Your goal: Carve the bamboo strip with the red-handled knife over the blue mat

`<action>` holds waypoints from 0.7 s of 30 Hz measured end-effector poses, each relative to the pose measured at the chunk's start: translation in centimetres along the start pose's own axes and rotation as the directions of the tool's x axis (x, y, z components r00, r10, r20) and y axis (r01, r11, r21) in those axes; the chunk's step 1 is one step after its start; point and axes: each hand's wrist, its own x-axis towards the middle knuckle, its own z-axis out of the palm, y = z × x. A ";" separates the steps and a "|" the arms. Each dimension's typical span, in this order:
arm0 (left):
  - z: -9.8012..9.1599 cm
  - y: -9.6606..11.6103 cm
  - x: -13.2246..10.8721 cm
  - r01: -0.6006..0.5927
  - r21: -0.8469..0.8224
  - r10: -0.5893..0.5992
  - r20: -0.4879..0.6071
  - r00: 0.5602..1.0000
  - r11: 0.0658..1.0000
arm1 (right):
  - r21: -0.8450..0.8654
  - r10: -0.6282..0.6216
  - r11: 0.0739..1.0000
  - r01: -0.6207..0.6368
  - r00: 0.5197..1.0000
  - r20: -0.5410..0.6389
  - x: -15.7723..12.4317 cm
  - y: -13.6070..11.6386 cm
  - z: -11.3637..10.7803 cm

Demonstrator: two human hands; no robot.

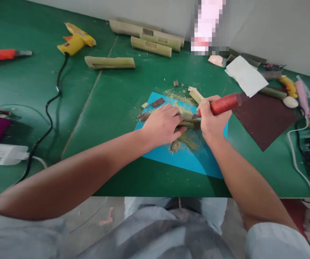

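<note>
My left hand (163, 125) is closed on a bamboo piece (187, 124), pressing it onto a blue sheet (168, 158). My right hand (212, 118) grips a knife with a thick red handle (225, 104); its short blade points left and meets the bamboo close to my left fingers. Yellowish shavings (191, 144) and brown scraps lie around both hands. Another pale bamboo strip (196, 95) lies just beyond my right hand.
A yellow glue gun (77, 40) with a black cord and an orange-handled tool (4, 55) lie at left. Split bamboo pieces (151, 46) are at the back. White paper (246, 76), a brown sheet (265, 118) and cables are at right.
</note>
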 end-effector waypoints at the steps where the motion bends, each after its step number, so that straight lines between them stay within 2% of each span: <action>1: 0.0 0.1 0.0 -0.002 0.005 0.002 0.016 1.000 1.000 | -0.011 0.000 1.000 0.000 1.000 0.009 0.0 0.0 0.0; 7: -0.8 0.9 0.0 0.000 0.044 -0.005 0.107 0.994 0.999 | -0.062 -0.028 0.998 0.031 0.998 0.060 -0.4 -0.2 -0.3; 11: -0.9 1.0 -0.1 0.002 0.007 -0.003 0.079 0.997 1.000 | -0.061 -0.060 0.996 0.065 0.995 0.085 -0.4 -0.7 -0.2; 14: -0.8 1.0 -0.1 0.001 -0.001 -0.001 0.080 0.997 1.000 | -0.136 -0.062 0.988 0.076 0.992 0.106 -0.3 -1.2 -0.2; 21: -0.9 0.9 -0.3 -0.021 0.003 0.021 0.063 0.998 1.000 | -0.207 -0.038 0.977 0.056 0.995 0.091 -0.6 -1.0 -0.5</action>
